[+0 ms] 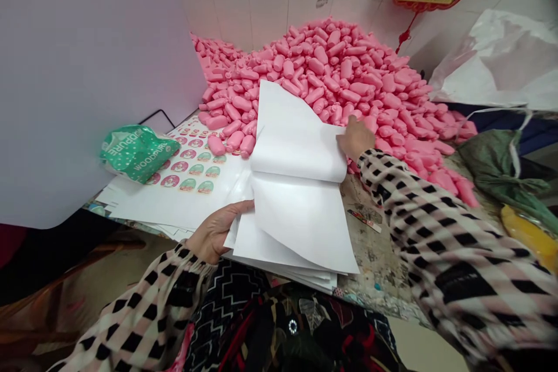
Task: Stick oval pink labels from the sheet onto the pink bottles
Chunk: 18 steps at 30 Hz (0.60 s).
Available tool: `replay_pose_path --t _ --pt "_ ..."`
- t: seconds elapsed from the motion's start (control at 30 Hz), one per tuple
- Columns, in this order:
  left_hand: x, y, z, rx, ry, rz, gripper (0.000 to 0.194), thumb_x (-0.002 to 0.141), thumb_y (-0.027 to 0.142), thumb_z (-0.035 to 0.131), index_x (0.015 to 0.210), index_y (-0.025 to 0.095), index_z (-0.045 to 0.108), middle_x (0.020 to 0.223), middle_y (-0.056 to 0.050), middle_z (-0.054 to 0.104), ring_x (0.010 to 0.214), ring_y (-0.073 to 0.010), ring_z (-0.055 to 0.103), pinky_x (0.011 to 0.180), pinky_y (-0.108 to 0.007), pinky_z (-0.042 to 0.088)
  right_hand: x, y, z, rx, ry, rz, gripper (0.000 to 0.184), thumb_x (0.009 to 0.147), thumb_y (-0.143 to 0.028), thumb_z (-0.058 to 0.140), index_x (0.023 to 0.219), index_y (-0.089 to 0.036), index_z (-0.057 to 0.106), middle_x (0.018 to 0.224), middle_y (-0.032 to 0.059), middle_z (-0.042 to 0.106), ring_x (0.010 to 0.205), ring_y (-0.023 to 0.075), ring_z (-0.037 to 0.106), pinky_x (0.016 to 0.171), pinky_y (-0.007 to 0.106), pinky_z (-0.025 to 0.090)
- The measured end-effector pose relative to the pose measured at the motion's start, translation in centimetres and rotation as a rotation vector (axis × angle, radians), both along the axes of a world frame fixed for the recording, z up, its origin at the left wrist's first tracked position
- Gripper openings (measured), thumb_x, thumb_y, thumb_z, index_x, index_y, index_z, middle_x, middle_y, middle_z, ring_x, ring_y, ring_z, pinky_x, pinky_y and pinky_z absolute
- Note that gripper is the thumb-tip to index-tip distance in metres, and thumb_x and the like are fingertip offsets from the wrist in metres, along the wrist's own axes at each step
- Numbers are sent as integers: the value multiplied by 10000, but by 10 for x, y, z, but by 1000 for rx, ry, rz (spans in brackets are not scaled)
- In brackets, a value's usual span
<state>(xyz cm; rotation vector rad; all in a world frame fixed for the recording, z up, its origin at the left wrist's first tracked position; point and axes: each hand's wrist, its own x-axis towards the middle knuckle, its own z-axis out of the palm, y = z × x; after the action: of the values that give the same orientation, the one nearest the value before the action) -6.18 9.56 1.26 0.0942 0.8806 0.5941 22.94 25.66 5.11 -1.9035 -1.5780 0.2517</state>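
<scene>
A stack of white sheets [300, 203] lies at the table's front edge, its lower sheets slightly fanned. My left hand [213, 229] grips the stack's left edge, thumb on top and the other fingers partly hidden beneath. One white sheet [300, 145] is curled back over the far half of the stack. My right hand [357, 138] is closed on the right edge of that curled sheet, close to the pink bottles. Left of the stack lie sticker sheets [187, 168] printed with pink and green labels. Any print on the white sheets' other side is hidden.
A big heap of pink bottles [331, 64] rises against the tiled wall. A green WOODPURE packet [137, 151] sits on the sticker sheets at left, beside a pale panel [87, 70]. At right are a white plastic bag [501, 64], a dark green bag [501, 157] and a yellow packet [529, 238].
</scene>
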Motion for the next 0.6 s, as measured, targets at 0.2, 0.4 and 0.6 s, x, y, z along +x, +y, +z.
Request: replay_pose_path --t 0.2,0.4,0.6 --pt "0 2 -3 -7 -63 32 462 804 217 597 1228 48 524 840 -138 740 764 -283 710 726 -384 573 -60 -116 28 43 -329 685 342 907 -420 451 1092 -162 578 1087 127 589 992 246 529 849 379 409" --pt "-1 5 -4 -19 -138 -32 491 839 277 560 1257 32 485 886 -171 729 814 -291 703 789 -425 550 -75 -190 5 -73 -443 920 223 907 -291 440 826 -156 598 817 72 605 796 190 515 735 321 379" --pt "-2 2 -4 16 -114 -13 521 837 278 572 1283 32 463 910 -171 725 845 -285 698 814 -417 541 -68 -158 -4 -253 -133 824 349 884 -337 511 579 -169 489 574 -20 479 550 99 397 545 254 273"
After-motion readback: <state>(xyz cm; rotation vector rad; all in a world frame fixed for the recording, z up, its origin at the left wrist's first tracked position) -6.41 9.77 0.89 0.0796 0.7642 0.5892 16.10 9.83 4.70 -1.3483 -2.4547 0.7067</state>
